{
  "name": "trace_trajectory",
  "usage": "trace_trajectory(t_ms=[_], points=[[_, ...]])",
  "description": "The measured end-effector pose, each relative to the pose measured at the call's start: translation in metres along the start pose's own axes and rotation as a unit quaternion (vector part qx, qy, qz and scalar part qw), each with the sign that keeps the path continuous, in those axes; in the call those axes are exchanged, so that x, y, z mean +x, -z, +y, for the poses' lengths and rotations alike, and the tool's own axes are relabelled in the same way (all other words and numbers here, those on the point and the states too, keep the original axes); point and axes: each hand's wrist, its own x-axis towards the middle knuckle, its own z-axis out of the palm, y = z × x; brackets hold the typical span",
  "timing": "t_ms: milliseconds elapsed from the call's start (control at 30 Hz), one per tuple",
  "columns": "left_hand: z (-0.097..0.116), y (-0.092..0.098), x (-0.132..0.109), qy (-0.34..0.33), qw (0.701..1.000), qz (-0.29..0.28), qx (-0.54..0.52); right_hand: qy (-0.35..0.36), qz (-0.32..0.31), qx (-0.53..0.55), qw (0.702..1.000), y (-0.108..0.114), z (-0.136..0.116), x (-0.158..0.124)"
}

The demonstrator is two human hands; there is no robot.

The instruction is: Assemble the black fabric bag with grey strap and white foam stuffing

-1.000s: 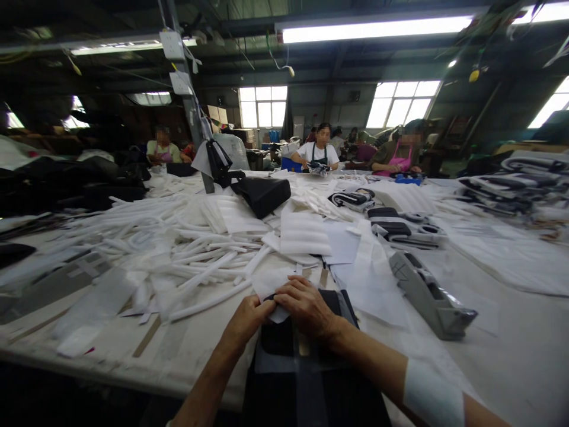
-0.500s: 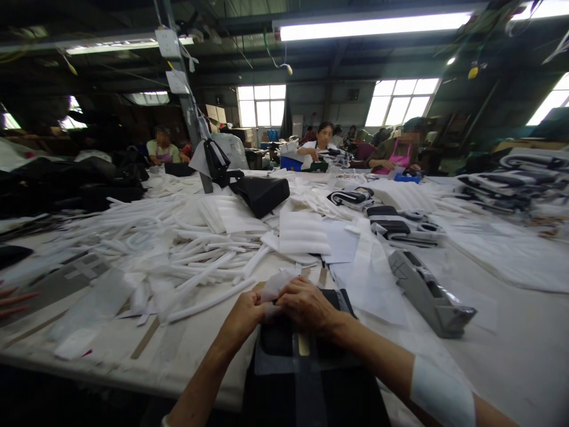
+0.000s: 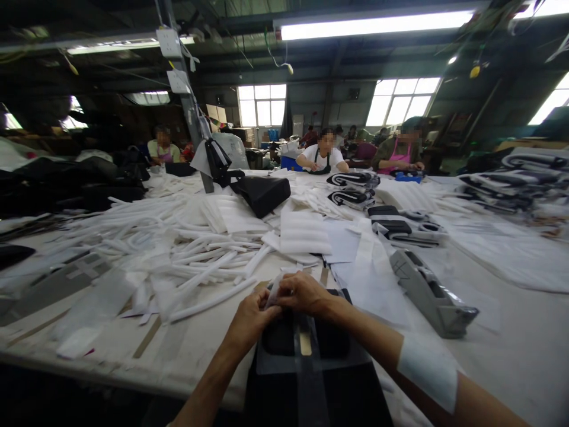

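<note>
Directly before me a black bag (image 3: 275, 394) rests at the table's near edge, with a translucent strip (image 3: 311, 379) running down its middle. Over the bag's far end, my left hand (image 3: 253, 314) pinches a thin, whitish translucent sheet (image 3: 272, 292), folded narrow between the fingers. My right hand (image 3: 302, 292) has its fingertips closed on the same sheet from the other side, so the hands nearly touch. Part of the sheet is hidden behind the fingers.
Loose white foam tubes (image 3: 208, 261) cover the table left of centre. On the right lie a grey bag (image 3: 431, 296) and folded black-and-white pieces (image 3: 400, 225). A black case (image 3: 262, 196) sits beside a post (image 3: 189, 107). Several co-workers sit across the table.
Both hands have drawn together and the sheet between them is now bunched narrower. Across the table, a co-worker has leaned back, and a second folded piece now tops the one there.
</note>
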Motion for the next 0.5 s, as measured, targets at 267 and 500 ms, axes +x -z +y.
trace_trajectory(t_ms=[267, 500], points=[[-0.015, 0.001, 0.009, 0.049, 0.995, 0.03, -0.084, -0.037, 0.032, 0.096, 0.994, 0.034, 0.031, -0.027], [-0.015, 0.001, 0.008, 0.04, 0.996, 0.032, -0.077, -0.109, 0.064, 0.138, 0.982, 0.015, 0.04, -0.027]])
